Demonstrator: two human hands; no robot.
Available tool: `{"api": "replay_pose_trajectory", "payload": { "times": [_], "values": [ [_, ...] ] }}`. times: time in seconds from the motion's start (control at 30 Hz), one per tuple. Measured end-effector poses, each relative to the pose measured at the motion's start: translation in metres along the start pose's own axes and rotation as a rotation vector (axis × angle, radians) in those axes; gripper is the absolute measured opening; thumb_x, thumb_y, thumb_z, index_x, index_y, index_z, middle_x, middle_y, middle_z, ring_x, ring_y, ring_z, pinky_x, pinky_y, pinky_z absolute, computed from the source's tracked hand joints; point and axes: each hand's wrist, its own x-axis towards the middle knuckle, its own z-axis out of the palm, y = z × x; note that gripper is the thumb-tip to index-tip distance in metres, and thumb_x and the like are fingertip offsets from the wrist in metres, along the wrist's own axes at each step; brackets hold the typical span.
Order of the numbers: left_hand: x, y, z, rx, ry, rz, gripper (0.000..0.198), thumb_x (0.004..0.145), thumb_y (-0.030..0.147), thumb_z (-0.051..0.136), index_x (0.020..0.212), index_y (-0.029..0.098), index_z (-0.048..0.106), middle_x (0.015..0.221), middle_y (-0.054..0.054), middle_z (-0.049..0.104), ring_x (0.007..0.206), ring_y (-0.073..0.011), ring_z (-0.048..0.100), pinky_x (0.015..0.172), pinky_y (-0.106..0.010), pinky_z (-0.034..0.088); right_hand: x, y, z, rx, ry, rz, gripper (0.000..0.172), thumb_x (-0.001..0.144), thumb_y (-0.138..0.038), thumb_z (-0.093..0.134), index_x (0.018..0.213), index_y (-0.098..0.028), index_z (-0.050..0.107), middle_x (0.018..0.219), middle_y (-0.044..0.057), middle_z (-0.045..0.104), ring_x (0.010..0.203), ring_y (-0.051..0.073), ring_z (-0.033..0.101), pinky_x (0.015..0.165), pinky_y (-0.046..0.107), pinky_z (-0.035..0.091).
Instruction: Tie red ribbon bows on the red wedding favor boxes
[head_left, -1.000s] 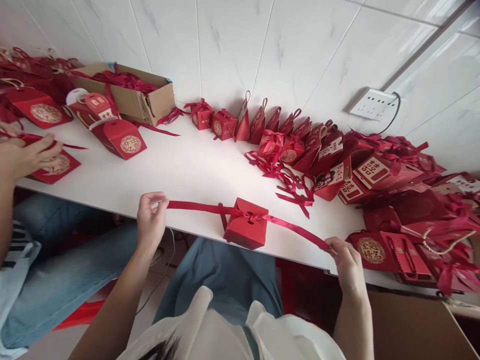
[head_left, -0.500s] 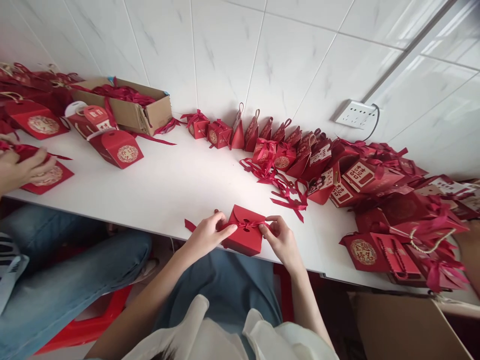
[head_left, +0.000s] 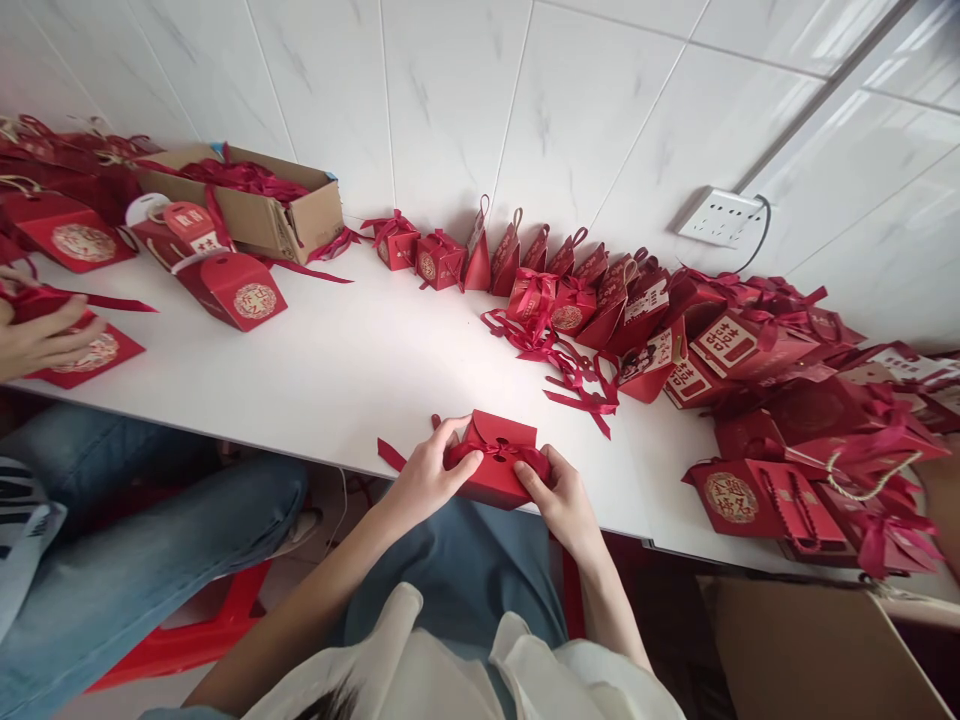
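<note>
A small red gift box (head_left: 495, 488) sits at the table's front edge before me, with a dark red ribbon (head_left: 501, 450) knotted across its flap. My left hand (head_left: 433, 470) grips the ribbon at the box's left side, thumb on top and fingers behind. On the right side, my right hand (head_left: 559, 497) pinches the ribbon between thumb and fingers, against the box. A loose ribbon tail (head_left: 391, 454) lies on the table left of my left hand.
Loose ribbons (head_left: 574, 375) lie beyond the box. Finished red boxes (head_left: 750, 350) are piled along the wall and right side. An open carton (head_left: 262, 215) of ribbon stands back left. At far left, a co-worker's hand (head_left: 49, 335) handles another box. A power strip (head_left: 720, 217) hangs on the wall.
Both hands have closed in nearer the box, and the ribbon loops now bulge out to the sides of the knot. The co-worker's ribbon has shifted, its end stretching farther right.
</note>
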Motion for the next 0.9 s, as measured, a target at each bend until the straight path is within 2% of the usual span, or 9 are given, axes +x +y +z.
{"api": "replay_pose_trajectory", "payload": {
  "times": [0.13, 0.2, 0.3, 0.4, 0.53, 0.63, 0.73, 0.9],
  "values": [
    [0.000, 0.000, 0.002, -0.090, -0.013, -0.004, 0.037, 0.084, 0.040, 0.049, 0.117, 0.023, 0.044, 0.081, 0.002, 0.055, 0.073, -0.0150, 0.056, 0.067, -0.026, 0.043, 0.003, 0.000, -0.001, 0.064, -0.035, 0.001, 0.039, 0.077, -0.053, 0.060, 0.068, -0.020, 0.041, 0.059, -0.006, 0.039, 0.053, 0.009, 0.032, 0.048, 0.023, 0.027],
    [0.001, -0.002, 0.002, -0.175, -0.015, -0.027, 0.033, 0.083, 0.041, 0.051, 0.109, 0.022, 0.042, 0.082, 0.002, 0.056, 0.071, -0.0142, 0.055, 0.065, -0.025, 0.043, 0.004, 0.001, -0.004, 0.094, -0.054, -0.009, 0.039, 0.079, -0.055, 0.056, 0.067, -0.020, 0.041, 0.060, -0.005, 0.038, 0.054, 0.010, 0.032, 0.048, 0.023, 0.027],
    [0.004, -0.004, -0.001, -0.225, 0.000, -0.037, 0.023, 0.081, 0.043, 0.051, 0.082, 0.021, 0.043, 0.067, 0.005, 0.046, 0.060, -0.0110, 0.046, 0.059, -0.024, 0.038, 0.005, 0.003, -0.008, 0.117, -0.056, -0.028, 0.043, 0.084, -0.056, 0.048, 0.062, -0.021, 0.039, 0.058, -0.005, 0.037, 0.054, 0.010, 0.032, 0.050, 0.024, 0.028],
    [0.008, -0.006, -0.006, -0.225, -0.051, -0.047, 0.034, 0.081, 0.046, 0.049, 0.063, 0.020, 0.038, 0.059, 0.006, 0.035, 0.053, -0.0089, 0.035, 0.053, -0.023, 0.031, 0.006, 0.008, -0.009, 0.127, -0.046, -0.024, 0.046, 0.085, -0.056, 0.047, 0.057, -0.020, 0.038, 0.055, -0.004, 0.037, 0.054, 0.011, 0.034, 0.052, 0.025, 0.029],
    [0.012, -0.006, -0.014, -0.202, -0.112, -0.069, 0.036, 0.079, 0.048, 0.052, 0.061, 0.019, 0.042, 0.056, 0.006, 0.034, 0.051, -0.0082, 0.030, 0.049, -0.023, 0.025, 0.008, 0.017, -0.010, 0.235, -0.052, 0.018, 0.045, 0.084, -0.054, 0.050, 0.056, -0.020, 0.039, 0.056, -0.004, 0.037, 0.052, 0.010, 0.032, 0.051, 0.025, 0.027],
    [0.014, -0.007, -0.020, -0.181, -0.183, -0.075, 0.042, 0.079, 0.049, 0.053, 0.055, 0.018, 0.038, 0.052, 0.006, 0.029, 0.048, -0.0073, 0.026, 0.046, -0.023, 0.020, 0.011, 0.026, -0.009, 0.344, -0.084, 0.045, 0.046, 0.082, -0.054, 0.052, 0.055, -0.020, 0.036, 0.057, -0.005, 0.035, 0.051, 0.009, 0.029, 0.050, 0.024, 0.025],
    [0.016, -0.013, -0.019, -0.297, -0.257, -0.101, 0.044, 0.077, 0.054, 0.055, 0.057, 0.019, 0.037, 0.050, 0.007, 0.025, 0.043, -0.0057, 0.022, 0.042, -0.022, 0.016, 0.014, 0.034, -0.005, 0.409, -0.115, 0.046, 0.048, 0.080, -0.057, 0.052, 0.055, -0.021, 0.034, 0.054, -0.005, 0.033, 0.049, 0.009, 0.028, 0.048, 0.023, 0.023],
    [0.020, -0.028, -0.008, -0.546, -0.286, -0.179, 0.051, 0.067, 0.065, 0.061, 0.063, 0.021, 0.036, 0.044, 0.011, 0.025, 0.037, -0.0033, 0.018, 0.037, -0.020, 0.015, 0.018, 0.043, -0.001, 0.420, -0.101, 0.000, 0.052, 0.077, -0.062, 0.052, 0.051, -0.021, 0.030, 0.051, -0.005, 0.033, 0.048, 0.009, 0.028, 0.048, 0.024, 0.025]
  ]
}}
